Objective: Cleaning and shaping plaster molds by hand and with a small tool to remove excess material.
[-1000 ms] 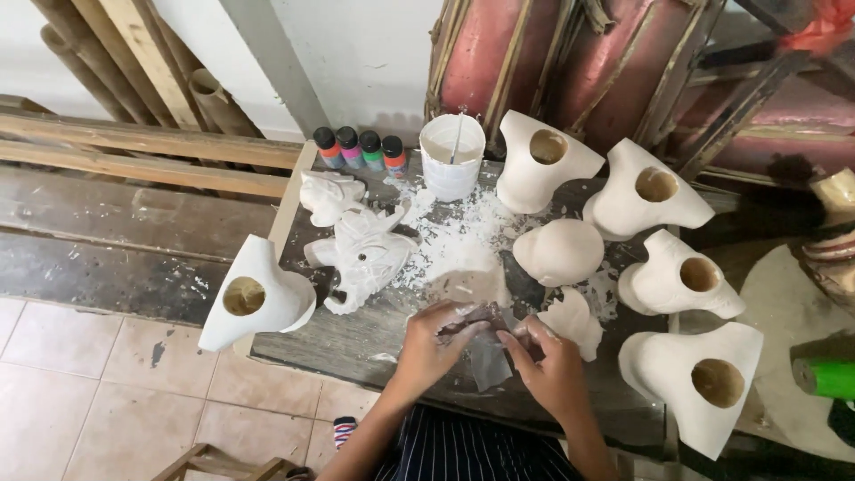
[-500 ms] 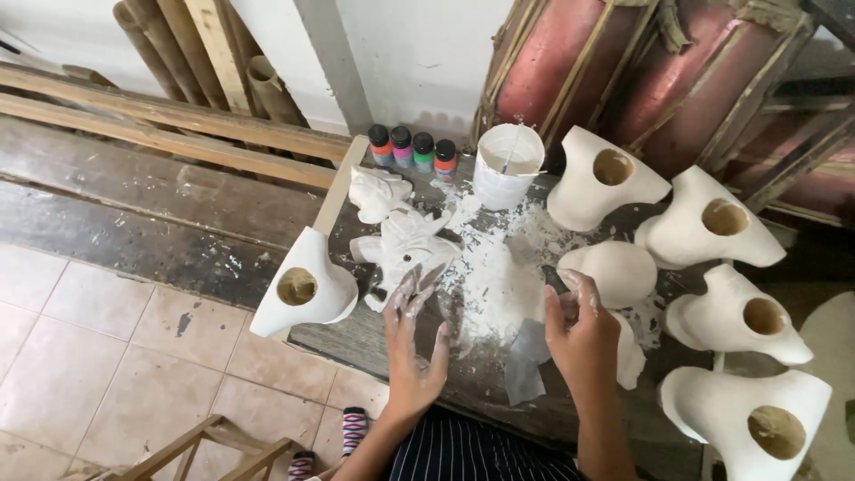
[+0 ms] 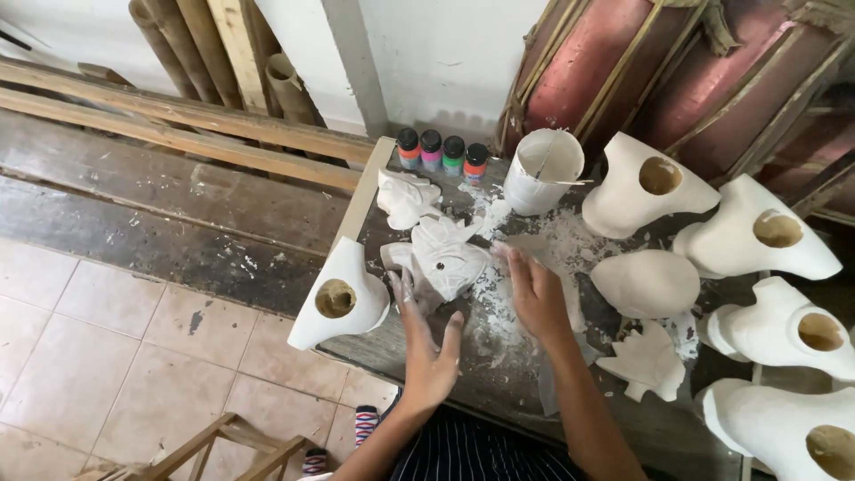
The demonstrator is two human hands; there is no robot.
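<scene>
Both hands, left (image 3: 427,343) and right (image 3: 534,298), spread empty beside the white-coated cup (image 3: 541,172).

Left hand (image 3: 427,343) covers the lower edge of the white fish-shaped carving (image 3: 443,258); contact between fingertips and carving not resolvable. Right hand (image 3: 534,294) lies over the white dust, hiding the table surface (image 3: 401,343) beneath; fingertips blurred. Whether either hand holds anything: cannot tell. Thin grey sheet (image 3: 548,392) partly hidden under right forearm, material unclear. White hollow cast at lower right (image 3: 784,428) cut off by bottom and right edges. Wooden frame (image 3: 196,454) cut off by bottom edge. Paint bottles (image 3: 441,150): labels too small to make out. Stick in the white cup (image 3: 541,169) too thin to identify.
</scene>
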